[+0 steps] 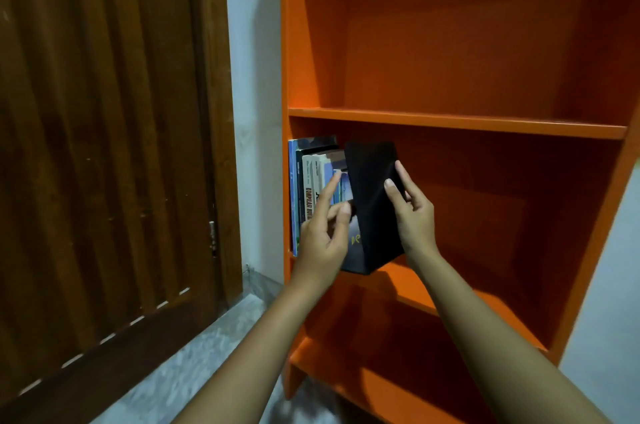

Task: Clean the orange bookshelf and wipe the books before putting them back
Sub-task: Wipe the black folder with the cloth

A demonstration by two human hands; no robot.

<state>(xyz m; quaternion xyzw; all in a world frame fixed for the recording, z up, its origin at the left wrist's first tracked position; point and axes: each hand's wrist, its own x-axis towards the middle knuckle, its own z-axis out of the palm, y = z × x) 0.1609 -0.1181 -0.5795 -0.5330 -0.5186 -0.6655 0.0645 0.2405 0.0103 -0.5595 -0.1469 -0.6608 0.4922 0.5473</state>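
Clamps tilted black book in right grip; presses left grip, fingers apart, against standing books just left.

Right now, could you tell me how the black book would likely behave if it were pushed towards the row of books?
The black book is probably stiff: its faces look flat in the right hand. It stands tilted on the orange shelf, so it might tip if released.
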